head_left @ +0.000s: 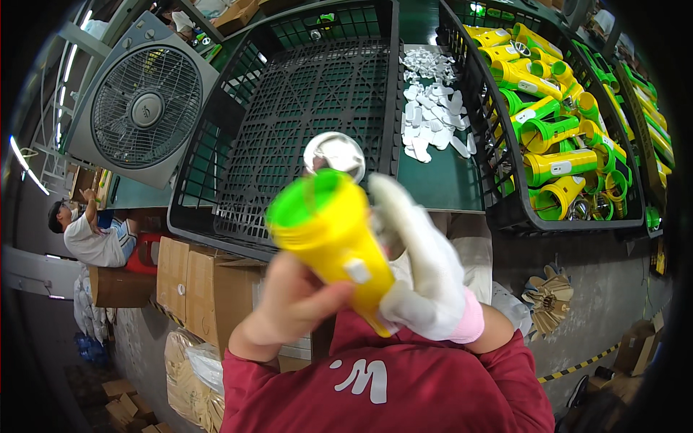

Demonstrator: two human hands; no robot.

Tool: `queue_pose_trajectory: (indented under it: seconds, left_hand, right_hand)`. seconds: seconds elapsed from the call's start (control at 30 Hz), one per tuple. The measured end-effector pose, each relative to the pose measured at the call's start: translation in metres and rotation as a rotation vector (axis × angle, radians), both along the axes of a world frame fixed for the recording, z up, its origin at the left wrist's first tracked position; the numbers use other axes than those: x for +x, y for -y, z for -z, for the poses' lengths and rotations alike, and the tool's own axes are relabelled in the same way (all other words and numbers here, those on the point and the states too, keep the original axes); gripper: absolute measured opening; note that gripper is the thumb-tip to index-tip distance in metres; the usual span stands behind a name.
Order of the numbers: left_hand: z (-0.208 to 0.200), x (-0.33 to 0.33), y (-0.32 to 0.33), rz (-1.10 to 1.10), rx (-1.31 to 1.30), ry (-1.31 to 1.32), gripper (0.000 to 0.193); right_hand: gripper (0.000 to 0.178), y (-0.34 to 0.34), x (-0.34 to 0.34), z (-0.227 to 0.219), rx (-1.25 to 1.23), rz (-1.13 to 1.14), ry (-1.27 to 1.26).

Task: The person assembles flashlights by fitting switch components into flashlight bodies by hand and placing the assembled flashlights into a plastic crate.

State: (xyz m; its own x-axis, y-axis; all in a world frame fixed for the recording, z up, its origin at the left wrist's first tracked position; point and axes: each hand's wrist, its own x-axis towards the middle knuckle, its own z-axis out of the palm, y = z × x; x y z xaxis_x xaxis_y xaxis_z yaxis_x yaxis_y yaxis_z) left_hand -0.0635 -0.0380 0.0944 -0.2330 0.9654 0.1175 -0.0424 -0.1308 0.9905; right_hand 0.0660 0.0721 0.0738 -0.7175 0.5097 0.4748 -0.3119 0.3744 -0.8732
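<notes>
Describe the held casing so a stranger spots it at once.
Above the maroon shirt, find the bare left hand beside the gloved right hand. The bare one grips a yellow casing with a green-lined mouth. Unlike the casings in the crate at right, this one is held.

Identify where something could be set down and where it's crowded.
Free: the mesh floor walled by the left crate; green tabletop, nearer than the white pieces, beside the right crate. Crowded: that crate, heaped with yellow-green housings.
</notes>
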Motion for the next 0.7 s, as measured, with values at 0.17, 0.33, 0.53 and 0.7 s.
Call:
queue_pose_trajectory:
  seconds: [0.17, 0.33, 0.53, 0.7]
  left_hand:
    - [-0.008, -0.083, 0.002, -0.500, 0.048, -0.068, 0.046]
    - [0.034, -0.191, -0.005, -0.545, -0.444, -0.032, 0.042]
    - [0.067, -0.241, 0.003, -0.629, -0.782, 0.110, 0.050]
    - [0.070, -0.278, 0.017, -0.404, -1.202, -0.359, 0.035]
  right_hand:
    - [0.050, -0.039, -0.004, 0.042, -0.192, 0.478, 0.081]
    - [0.044, -0.078, -0.010, 0.103, -0.203, 0.516, 0.341]
    - [0.028, -0.114, -0.024, 0.128, 0.354, 0.884, 0.592]
    - [0.028, -0.139, -0.046, 0.134, 0.353, 0.880, 0.900]
